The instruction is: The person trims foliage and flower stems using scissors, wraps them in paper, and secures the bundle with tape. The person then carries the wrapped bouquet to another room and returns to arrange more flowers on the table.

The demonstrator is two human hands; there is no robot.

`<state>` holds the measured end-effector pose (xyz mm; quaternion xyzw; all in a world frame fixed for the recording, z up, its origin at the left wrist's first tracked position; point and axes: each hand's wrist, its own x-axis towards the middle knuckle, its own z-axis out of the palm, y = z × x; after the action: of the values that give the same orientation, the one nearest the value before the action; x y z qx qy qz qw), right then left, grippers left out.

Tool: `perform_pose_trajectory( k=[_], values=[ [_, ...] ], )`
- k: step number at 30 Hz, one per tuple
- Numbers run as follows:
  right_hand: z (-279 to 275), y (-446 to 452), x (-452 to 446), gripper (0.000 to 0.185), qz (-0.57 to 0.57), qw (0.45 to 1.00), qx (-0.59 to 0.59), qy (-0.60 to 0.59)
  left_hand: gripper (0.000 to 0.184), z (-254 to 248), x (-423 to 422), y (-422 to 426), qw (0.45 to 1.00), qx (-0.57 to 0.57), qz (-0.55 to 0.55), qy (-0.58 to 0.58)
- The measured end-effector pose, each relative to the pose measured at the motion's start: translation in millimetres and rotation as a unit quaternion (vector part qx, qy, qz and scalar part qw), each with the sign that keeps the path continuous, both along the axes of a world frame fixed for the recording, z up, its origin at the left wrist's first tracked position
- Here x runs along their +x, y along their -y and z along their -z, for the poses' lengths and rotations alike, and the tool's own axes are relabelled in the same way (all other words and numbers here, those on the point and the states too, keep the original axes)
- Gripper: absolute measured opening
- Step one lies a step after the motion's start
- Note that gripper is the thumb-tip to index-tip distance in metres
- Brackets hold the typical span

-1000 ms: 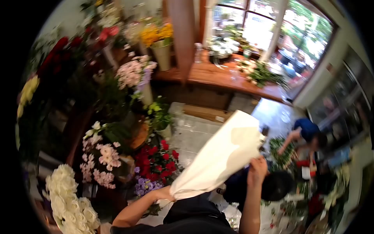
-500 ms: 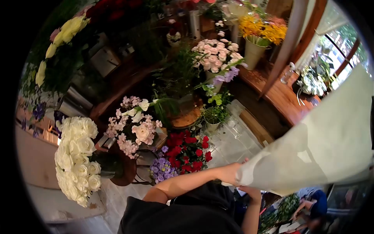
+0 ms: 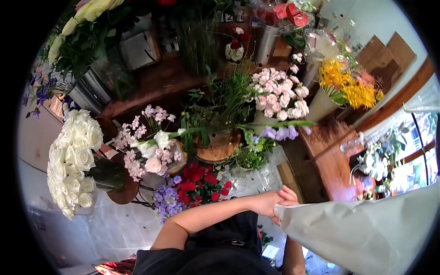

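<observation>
Left hand (image 3: 269, 203) clasps the wrapping-paper cone (image 3: 362, 229) by its narrow end; its body has swung rightward of that grip; right hand now hidden, hold untellable; left seemingly anchors it.

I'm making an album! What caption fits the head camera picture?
Left hand holding a pale wrap by its narrow end, white roses and red flowers nearby.

Daylight pours in through the window (image 3: 427, 126) on the right, bright enough to wash the panes out, with a sheer curtain (image 3: 424, 100) up top. Reddish wood counter (image 3: 327, 160) beside it, pale wall (image 3: 373, 20) with brown boards (image 3: 378, 57) propped up, dark wood shelf (image 3: 149, 85) at the back, greyish tiled floor (image 3: 105, 231).
</observation>
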<state>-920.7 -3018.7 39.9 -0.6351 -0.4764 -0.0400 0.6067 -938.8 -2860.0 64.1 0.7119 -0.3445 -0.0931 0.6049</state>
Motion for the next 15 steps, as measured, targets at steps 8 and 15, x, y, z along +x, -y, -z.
perform_pose_trajectory(
  k=[8,15],
  values=[
    [-29.0,43.4,65.8,0.037,0.021,0.983,0.106,-0.146,0.038,238.3,106.6,-55.8,0.956,0.131,-0.249,-0.082],
    [-27.8,48.6,102.7,0.044,0.034,0.981,0.077,-0.176,0.03,326.1,235.2,-147.3,0.718,0.607,-0.303,0.157]
  ],
)
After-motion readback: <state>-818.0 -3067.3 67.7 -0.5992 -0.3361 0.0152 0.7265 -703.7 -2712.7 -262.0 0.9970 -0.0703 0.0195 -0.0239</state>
